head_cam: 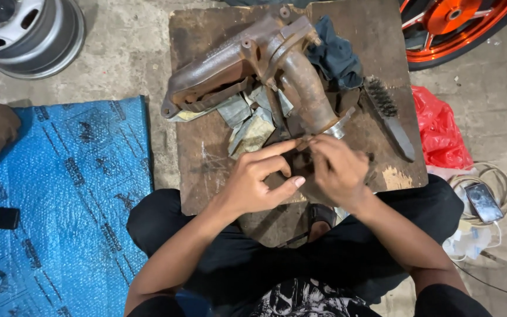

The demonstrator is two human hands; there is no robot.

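Fingertips of both hands meet just below the lower end of the rusty pipe [277, 64], and whatever they pinch there is too small and too covered to make out. The left hand [259, 182] stretches its forefinger toward that spot with the thumb tucked under; whether it grips anything I cannot tell. The right hand [338, 170] curls over the same point, fingers bent, its hold likewise hidden. The pipe lies across a worn wooden board [206, 158] resting near the person's knees, with folded scraps of sandpaper [250, 132] under it, a dark rag [335, 56] behind and a wire brush [388, 114] to its right. Bare board shows on the left and near the hands. A blue mat [77, 194], silver wheel rim [27, 32], orange wheel [459, 23], red bag [438, 126] and phone [483, 201] ring the board, several cut by the frame.
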